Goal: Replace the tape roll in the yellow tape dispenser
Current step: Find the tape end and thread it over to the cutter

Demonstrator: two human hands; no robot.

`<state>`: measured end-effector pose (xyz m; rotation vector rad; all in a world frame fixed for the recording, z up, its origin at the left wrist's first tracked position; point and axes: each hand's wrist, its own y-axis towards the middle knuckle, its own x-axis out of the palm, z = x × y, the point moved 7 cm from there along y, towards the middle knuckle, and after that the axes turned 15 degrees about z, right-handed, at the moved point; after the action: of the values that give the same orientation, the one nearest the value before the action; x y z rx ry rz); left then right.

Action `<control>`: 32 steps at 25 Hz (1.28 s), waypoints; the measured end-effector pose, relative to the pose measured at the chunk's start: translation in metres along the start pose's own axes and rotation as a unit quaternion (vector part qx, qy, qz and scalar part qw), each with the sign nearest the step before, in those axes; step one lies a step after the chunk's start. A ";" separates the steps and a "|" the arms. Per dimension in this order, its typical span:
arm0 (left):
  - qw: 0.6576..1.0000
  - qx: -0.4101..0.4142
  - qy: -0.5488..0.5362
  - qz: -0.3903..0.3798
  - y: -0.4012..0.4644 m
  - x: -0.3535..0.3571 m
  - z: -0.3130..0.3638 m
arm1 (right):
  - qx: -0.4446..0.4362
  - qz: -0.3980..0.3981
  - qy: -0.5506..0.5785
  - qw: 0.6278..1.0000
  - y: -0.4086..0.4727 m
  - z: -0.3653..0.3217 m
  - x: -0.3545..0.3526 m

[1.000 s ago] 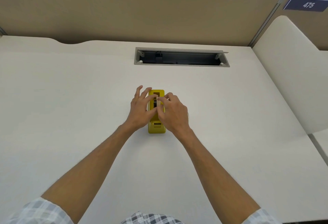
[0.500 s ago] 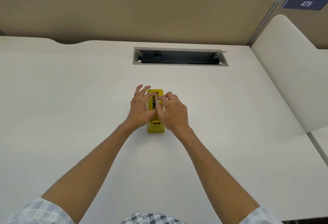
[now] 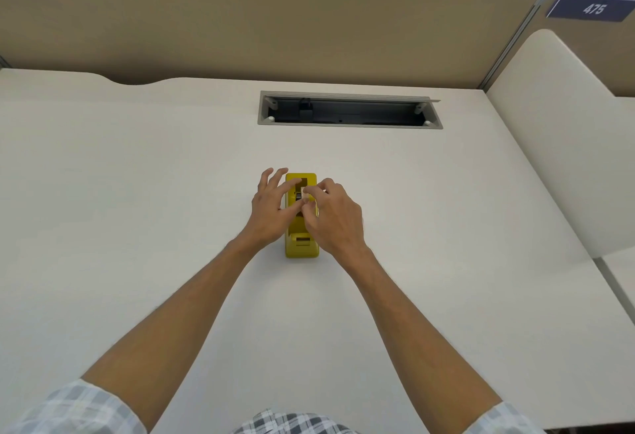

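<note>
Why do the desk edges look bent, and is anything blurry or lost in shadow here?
Head view: the wide-angle lens bows the partition and desk edges. Lighting is soft and even, with faint shadows under the forearms and beside the yellow tape dispenser. The left hand and right hand look sharp, but they hide most of the roll slot.

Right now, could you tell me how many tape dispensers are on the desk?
1: the yellow tape dispenser stands mid-desk, between the left hand and the right hand.
</note>
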<state>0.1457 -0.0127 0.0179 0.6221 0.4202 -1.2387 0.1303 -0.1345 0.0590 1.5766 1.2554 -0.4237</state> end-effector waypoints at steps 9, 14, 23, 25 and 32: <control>0.999 -0.023 -0.015 -0.020 -0.002 0.001 -0.002 | 0.001 -0.006 0.000 1.000 0.001 0.001 0.000; 1.000 -0.003 -0.026 -0.009 -0.002 -0.004 0.003 | -0.004 -0.004 -0.006 1.000 0.000 0.000 0.001; 0.999 -0.016 -0.029 -0.015 0.000 -0.003 0.006 | -0.003 0.000 -0.005 1.000 0.000 0.000 0.001; 0.999 -0.019 -0.023 -0.014 0.001 -0.003 0.006 | -0.002 -0.001 -0.004 1.000 0.000 0.000 0.002; 1.000 -0.010 -0.022 -0.012 0.001 -0.004 0.005 | -0.005 -0.004 -0.003 1.000 0.000 -0.001 0.001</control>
<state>0.1456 -0.0127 0.0243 0.5723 0.4043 -1.2680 0.1307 -0.1331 0.0591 1.5612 1.2575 -0.4267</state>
